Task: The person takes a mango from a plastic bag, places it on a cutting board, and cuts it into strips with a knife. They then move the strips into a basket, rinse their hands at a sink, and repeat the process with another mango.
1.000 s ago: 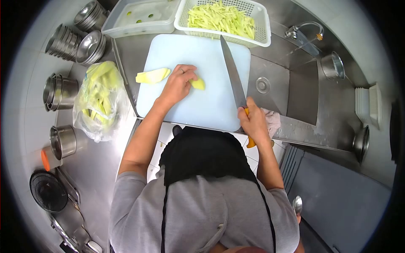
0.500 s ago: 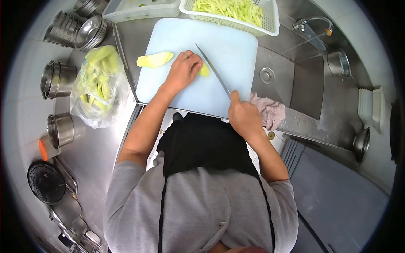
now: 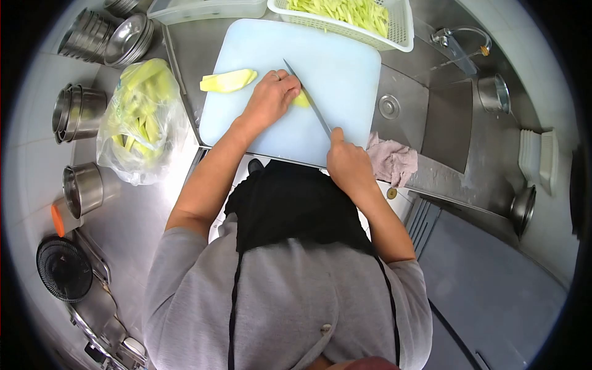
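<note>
On a pale blue cutting board (image 3: 345,80), my left hand (image 3: 271,98) presses with curled fingers on a yellow-green vegetable piece (image 3: 301,99), most of it hidden under the fingers. My right hand (image 3: 349,161) is wrapped round the handle of a long knife (image 3: 313,105). The blade slants up and left, close beside my left fingertips and over the piece. Left of my left hand lies a larger pale yellow-green piece (image 3: 228,81).
Beyond the board is a white basket (image 3: 402,28) of cut strips beside a clear tub (image 3: 209,8). A plastic bag (image 3: 140,123) of vegetables and metal pots (image 3: 83,185) stand left. Right are a pink cloth (image 3: 392,161), a sink (image 3: 453,126) and a faucet (image 3: 459,37).
My right hand and the knife have shifted slightly left, bringing the blade closer to my left fingers. The whole view has moved a little.
</note>
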`<state>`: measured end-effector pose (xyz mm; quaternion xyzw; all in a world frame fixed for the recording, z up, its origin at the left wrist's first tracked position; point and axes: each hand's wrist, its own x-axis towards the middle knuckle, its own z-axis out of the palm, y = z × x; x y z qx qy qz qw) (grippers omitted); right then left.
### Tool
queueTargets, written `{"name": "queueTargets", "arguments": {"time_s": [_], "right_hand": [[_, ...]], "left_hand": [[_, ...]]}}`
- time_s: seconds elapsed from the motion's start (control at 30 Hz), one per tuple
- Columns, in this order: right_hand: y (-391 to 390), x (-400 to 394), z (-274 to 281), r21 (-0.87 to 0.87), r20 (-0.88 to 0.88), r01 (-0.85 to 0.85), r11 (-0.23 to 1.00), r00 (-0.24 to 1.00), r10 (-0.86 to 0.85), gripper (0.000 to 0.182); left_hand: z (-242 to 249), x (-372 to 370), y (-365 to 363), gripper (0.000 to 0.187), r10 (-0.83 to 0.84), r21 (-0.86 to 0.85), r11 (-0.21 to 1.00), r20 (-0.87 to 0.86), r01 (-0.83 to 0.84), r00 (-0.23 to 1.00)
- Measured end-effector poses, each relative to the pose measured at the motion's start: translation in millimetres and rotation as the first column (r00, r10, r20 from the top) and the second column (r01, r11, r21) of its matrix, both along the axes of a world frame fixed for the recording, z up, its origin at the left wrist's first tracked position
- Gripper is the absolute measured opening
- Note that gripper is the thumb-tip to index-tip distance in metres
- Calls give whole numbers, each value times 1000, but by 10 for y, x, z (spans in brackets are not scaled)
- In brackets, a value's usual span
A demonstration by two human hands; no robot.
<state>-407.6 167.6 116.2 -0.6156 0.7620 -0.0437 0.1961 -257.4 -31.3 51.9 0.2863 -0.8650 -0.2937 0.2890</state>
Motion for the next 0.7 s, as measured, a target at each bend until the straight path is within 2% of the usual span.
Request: {"name": "queueTargets", "arguments": {"time_s": [0.13,0.43,0.53,0.57,0.7], "right_hand": [[-86,7,-29,12,-75,-16,1000,997,16,15],[-9,176,312,52,-138,-23,998,990,30,11],[-145,133,-25,-49,-97,-29,998,995,24,12],[-189,113,-22,-34,-122,-31,999,992,27,12],[-147,212,280,31,-133,-3,1000,991,7,12]], "left_hand": [[14,54,-54,7,-44,-24,999,-28,43,999],[-76,63,-56,8,-32,-51,998,-48,30,998],[-72,66,-40,7,-28,-64,998,-58,24,998],[-63,62,-92,7,-25,-72,997,-66,20,997],[-79,70,-79,5,-32,-74,997,-80,26,996]]}}
